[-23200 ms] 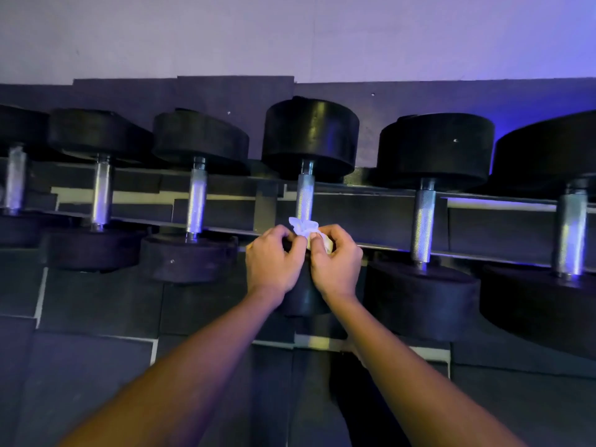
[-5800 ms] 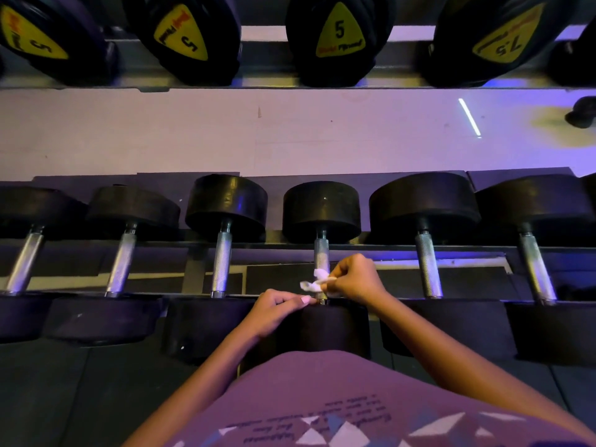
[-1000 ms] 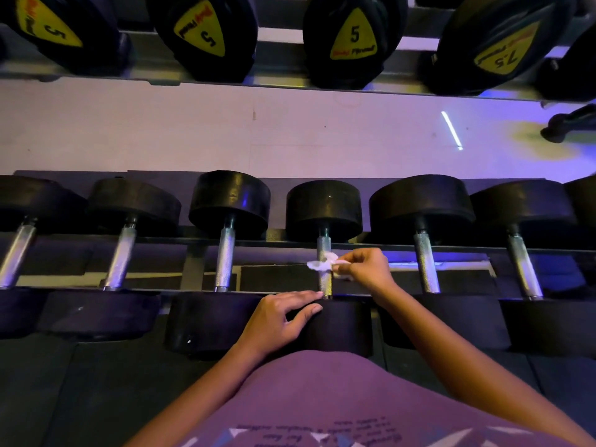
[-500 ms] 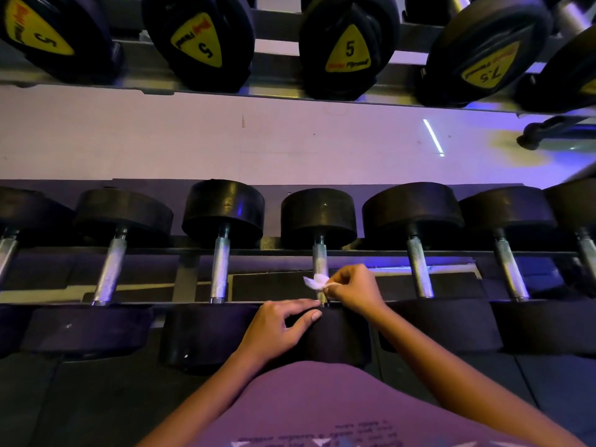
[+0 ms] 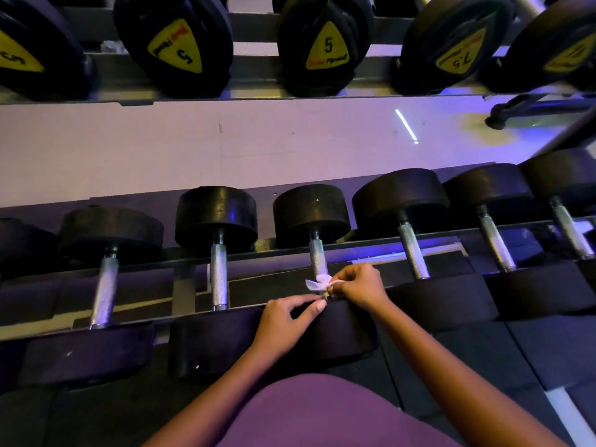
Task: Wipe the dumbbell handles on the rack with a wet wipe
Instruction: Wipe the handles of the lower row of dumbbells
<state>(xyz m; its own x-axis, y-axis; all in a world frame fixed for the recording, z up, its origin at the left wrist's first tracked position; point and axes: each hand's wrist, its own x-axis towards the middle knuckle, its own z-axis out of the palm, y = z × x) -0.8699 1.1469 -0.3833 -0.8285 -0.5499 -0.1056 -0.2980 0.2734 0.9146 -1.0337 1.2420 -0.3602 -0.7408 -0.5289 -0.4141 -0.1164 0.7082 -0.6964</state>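
Moved: over the last second the right hand (image 5: pixel 359 285) has slid the wet wipe (image 5: pixel 317 282) down the handle (image 5: pixel 317 254) from mid-shaft to its 6 o'clock end, which suggests this stroke is nearly finished.
Rack (image 5: pixel 193 312): the lower tier holds a row of black dumbbells with their shafts running 12 to 6 o'clock.
Dumbbell (image 5: pixel 311 214): the fourth along from 9 o'clock is the one being cleaned.
Left hand (image 5: pixel 283 321): lies at 7 o'clock of the right hand, with relaxed, straight fingers resting on the near head, gripping nothing and probably steadying it.
Right hand grip: the fingers are curled, pinching the wipe against the shaft.
Wipe: bunched, touching the handle just above the near collar.
Next: judging by position, the handles toward 3 o'clock remain.
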